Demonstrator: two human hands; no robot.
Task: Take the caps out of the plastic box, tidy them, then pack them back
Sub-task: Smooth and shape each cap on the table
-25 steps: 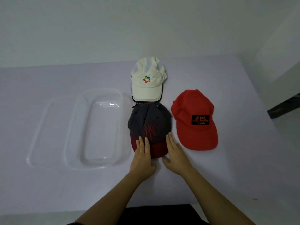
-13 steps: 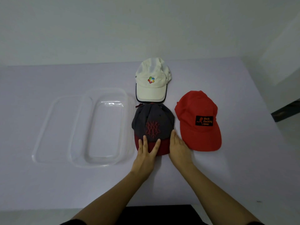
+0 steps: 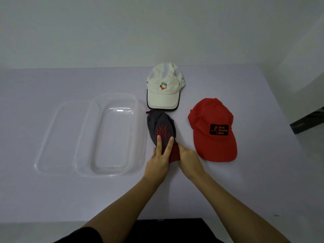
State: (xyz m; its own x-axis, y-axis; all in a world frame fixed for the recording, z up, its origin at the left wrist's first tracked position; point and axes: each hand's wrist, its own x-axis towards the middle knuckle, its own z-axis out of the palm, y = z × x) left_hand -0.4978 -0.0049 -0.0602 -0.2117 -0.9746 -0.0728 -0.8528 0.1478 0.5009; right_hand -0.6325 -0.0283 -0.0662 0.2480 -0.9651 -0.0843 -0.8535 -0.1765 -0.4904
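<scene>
A grey cap with a red brim and red stitched logo (image 3: 158, 123) lies on the table just right of the clear plastic box (image 3: 82, 151). Its crown is squeezed narrow from the sides. My left hand (image 3: 160, 158) presses two fingers flat on its front panel, over the brim. My right hand (image 3: 188, 156) grips the brim's right edge, fingers tucked under it. A white cap with a colourful logo (image 3: 164, 95) lies beyond it. A red cap with a black patch (image 3: 213, 142) lies to the right.
The box's clear lid (image 3: 57, 137) lies flat against the box's left side. The table's right edge (image 3: 280, 120) drops off near a dark object (image 3: 308, 123) on the floor. A white wall runs behind the table.
The grey cap's crown has been folded in from the right and looks narrower. My right hand went from lying flat beside the brim to gripping it; my left hand slid up onto the logo.
</scene>
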